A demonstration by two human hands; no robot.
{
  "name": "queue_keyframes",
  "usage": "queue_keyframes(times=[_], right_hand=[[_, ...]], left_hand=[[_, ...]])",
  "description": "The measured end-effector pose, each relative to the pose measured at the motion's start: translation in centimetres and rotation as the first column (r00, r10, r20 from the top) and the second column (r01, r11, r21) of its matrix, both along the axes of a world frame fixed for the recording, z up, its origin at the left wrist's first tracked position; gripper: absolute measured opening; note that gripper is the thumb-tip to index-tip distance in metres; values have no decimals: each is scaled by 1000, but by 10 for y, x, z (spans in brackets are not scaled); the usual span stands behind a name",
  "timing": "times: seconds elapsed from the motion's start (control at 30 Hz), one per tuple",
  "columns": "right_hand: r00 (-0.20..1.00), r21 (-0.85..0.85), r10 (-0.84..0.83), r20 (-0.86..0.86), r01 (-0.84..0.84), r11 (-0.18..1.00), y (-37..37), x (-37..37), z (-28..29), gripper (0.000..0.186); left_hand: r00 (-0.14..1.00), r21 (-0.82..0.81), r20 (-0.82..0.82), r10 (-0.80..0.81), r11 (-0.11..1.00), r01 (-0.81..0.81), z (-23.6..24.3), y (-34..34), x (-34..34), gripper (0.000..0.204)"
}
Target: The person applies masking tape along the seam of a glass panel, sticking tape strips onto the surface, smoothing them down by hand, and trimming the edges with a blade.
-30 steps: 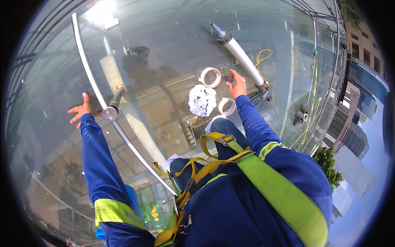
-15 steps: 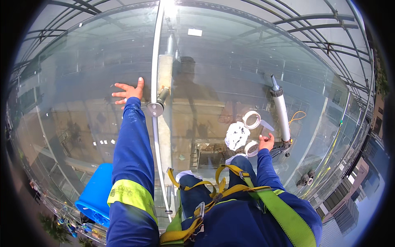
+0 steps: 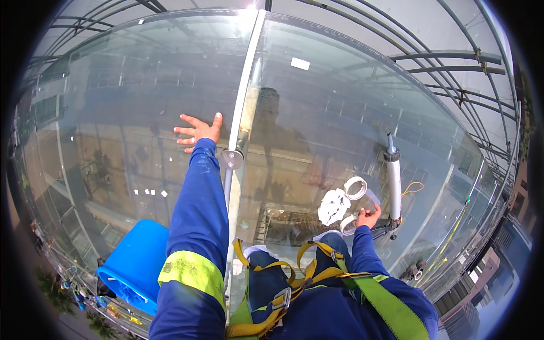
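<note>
Left hand: my left hand [image 3: 198,131] is flat on the glass panel [image 3: 136,113], fingers spread wide and gripping nothing, arm stretched far out ahead of me, just left of the joint

Right hand: my right hand [image 3: 369,217] is down on the glass beside my knee, fingers loosely curled, touching the lower tape roll [image 3: 347,224]; I cannot tell whether I am actually pinching it

Joint: the white seam [image 3: 242,102] runs up between the two panes, with a round metal fitting [image 3: 232,158] on it near my left wrist

Sealant gun: the caulking gun [image 3: 392,181] lies on the glass just right of my right hand, nozzle pointing away from me, with a yellow cord [image 3: 412,188] beside it

Other bits: a second tape roll [image 3: 355,187] and a crumpled white rag [image 3: 333,206] sit loose just above my right hand

Bucket: the blue bucket [image 3: 136,263] sits by my left elbow

Harness: yellow straps [image 3: 317,272] cross my lap

Risk, loose kit: I judge the rolls and rag could roll, slide or blow off, since nothing pins them

Risk, my reach: leaning this far onto one spread palm, a slip on the smooth glass could tip me forward

Risk, gun: a careless nudge from my right hand could send it sliding
</note>
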State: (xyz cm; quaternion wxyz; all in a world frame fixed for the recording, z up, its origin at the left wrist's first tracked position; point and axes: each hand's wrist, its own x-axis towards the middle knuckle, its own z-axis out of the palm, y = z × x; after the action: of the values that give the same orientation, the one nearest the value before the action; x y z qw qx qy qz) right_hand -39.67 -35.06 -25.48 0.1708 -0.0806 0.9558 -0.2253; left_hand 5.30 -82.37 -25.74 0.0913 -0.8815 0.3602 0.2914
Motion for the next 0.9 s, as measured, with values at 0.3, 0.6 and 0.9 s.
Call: queue_keyframes(times=[0.3, 0.6, 0.9], right_hand=[[1000, -42, -1, 4, 1, 999, 13, -8, -12, 69], [999, -4, 47, 12, -47, 999, 7, 7, -9, 71], [982, -323, -159, 99, 183, 929, 13, -14, 5, 78]], left_hand=[[1000, 10, -19, 2, 1000, -2, 4, -3, -7, 133], [1000, 9, -6, 1, 1000, -1, 1, 1, 4, 132], [1000, 19, -30, 9, 1000, -9, 1, -11, -16, 133]])
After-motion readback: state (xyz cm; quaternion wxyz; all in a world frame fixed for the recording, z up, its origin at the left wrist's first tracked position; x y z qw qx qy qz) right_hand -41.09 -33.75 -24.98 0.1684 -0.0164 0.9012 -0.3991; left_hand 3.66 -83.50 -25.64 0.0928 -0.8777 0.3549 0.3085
